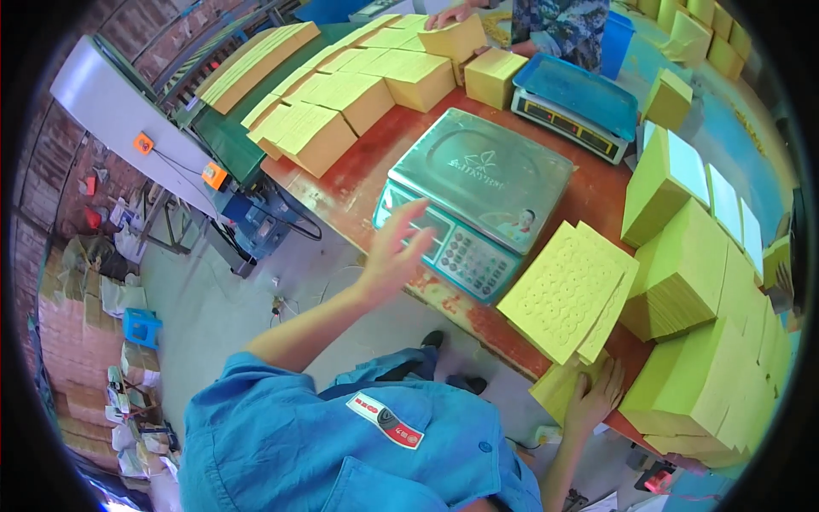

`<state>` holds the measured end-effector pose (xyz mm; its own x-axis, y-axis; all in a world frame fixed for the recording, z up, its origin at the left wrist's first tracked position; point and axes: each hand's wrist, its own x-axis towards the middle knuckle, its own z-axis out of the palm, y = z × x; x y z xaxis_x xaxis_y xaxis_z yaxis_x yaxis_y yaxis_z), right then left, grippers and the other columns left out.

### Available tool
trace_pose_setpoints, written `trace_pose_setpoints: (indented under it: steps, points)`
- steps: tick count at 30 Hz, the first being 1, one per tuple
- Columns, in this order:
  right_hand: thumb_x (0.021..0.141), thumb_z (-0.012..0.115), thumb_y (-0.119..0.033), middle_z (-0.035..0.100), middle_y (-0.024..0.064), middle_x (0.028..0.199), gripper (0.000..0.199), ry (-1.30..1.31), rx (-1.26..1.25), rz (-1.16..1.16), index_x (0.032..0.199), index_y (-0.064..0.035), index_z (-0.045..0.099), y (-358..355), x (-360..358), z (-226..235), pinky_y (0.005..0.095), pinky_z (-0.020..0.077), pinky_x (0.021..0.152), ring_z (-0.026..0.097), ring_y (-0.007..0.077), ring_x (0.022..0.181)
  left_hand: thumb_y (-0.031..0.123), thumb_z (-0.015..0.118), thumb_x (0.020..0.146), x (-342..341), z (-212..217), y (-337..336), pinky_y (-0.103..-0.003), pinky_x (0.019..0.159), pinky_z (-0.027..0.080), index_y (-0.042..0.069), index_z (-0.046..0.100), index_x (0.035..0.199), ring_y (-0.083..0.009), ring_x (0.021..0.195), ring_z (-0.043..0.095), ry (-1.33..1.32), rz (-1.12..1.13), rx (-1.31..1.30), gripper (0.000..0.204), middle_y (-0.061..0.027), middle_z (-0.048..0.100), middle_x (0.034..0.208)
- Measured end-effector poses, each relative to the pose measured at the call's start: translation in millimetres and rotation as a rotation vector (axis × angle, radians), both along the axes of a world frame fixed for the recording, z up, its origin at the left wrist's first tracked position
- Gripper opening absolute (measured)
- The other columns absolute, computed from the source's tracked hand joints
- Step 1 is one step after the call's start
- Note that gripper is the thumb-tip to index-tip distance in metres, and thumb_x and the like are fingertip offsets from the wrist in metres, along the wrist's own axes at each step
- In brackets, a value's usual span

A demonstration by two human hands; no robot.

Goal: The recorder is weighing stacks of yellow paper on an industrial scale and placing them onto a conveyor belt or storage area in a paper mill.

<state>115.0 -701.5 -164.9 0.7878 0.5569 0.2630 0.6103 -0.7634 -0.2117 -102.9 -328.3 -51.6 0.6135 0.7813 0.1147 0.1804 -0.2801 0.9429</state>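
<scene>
My left hand [395, 256] is raised over the near left edge of a digital scale [478, 183], beside its display and keypad. Its fingers are spread and hold nothing. The scale has a bare silver pan and a teal body. My right hand [595, 394] lies with fingers stretched out at the table's near edge, its thumb side against a low yellow paper stack [559, 388]. Just beyond it sits another yellow stack [565, 294], its top sheet marked with rows of round shapes and lying askew over the sheets below.
Tall yellow paper stacks [682, 264] crowd the right side of the red table [341, 200]. More yellow blocks [341, 98] line its far left. A second scale [576, 107] with a blue pan stands at the back, near a co-worker [559, 34] whose hand rests on a block. Left is a conveyor [217, 141].
</scene>
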Motion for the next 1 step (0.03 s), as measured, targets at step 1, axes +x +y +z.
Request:
trace_pose_setpoints:
  steps: [1]
  points:
    - [0.088,0.058,-0.037,0.040,0.0171,0.147,0.062,0.014,-0.001,-0.026,0.139,-0.0052,0.046,-2.3,-1.9,-2.9,0.0534,0.0233,0.113,0.035,0.0367,0.137,0.013,0.062,0.092,-25.8,-16.7,24.0,-0.034,0.105,0.040,0.007,0.042,0.142,-0.0188,0.129,0.045,0.016,0.019,0.097,0.053,-0.0116,0.047,0.140]
